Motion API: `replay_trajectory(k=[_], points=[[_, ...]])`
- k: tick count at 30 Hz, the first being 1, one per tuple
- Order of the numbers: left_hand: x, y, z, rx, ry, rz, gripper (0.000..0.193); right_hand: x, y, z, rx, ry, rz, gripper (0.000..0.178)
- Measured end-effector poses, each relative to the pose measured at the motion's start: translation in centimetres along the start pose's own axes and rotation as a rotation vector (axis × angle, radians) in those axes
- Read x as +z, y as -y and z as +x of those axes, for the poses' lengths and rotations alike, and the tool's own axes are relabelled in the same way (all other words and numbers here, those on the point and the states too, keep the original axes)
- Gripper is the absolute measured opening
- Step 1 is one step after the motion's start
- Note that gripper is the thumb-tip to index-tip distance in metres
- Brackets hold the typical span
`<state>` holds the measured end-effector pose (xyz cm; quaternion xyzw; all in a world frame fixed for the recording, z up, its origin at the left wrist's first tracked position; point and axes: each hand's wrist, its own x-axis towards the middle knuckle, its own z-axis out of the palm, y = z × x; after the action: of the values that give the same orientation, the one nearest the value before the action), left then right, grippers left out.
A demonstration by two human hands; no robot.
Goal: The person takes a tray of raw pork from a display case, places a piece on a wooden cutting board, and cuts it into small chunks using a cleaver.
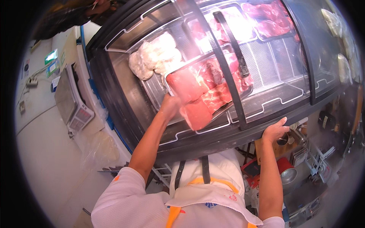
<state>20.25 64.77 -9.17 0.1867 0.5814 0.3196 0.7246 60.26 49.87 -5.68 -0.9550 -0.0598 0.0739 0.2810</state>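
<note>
My left hand [170,107] reaches into a chilled display case and is closed at the left edge of a metal tray [168,84]. Its fingertips are partly hidden against the tray and the meat. Large slabs of raw red meat [197,83] fill this tray, which sits tilted in the case, partly behind a black frame bar. On the case's front edge [213,141] rests my right hand [276,131], with its fingers stretched out and nothing held. Pale, whitish lumps [156,55] lie beyond my left hand.
More raw meat [270,19] lies in trays at the back right, under strong glare. A black handle [232,43] and frame bars cross the case. At the left a weighing scale [72,98] stands on a counter. Someone's hand [99,7] shows at the far left.
</note>
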Motion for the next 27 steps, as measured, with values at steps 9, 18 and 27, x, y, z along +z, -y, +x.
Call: replay_trajectory(k=[9, 18, 27], points=[[-14.3, -1.4, -13.1, 0.026, -0.228, -0.08, 0.064, -1.3, 1.3, -1.1, -0.181, -0.222, -0.34, 0.056], [-16.9, -4.3, -28.3, 0.201, -0.417, -0.37, 0.06, 8.3, 15.6, -6.4, -0.928, 0.613, 0.216, 0.066], [-12.7, -8.1, -30.8, 0.194, -0.348, -0.5, 0.032, 8.4, 13.5, -13.6, -0.94, 0.661, 0.268, 0.062]])
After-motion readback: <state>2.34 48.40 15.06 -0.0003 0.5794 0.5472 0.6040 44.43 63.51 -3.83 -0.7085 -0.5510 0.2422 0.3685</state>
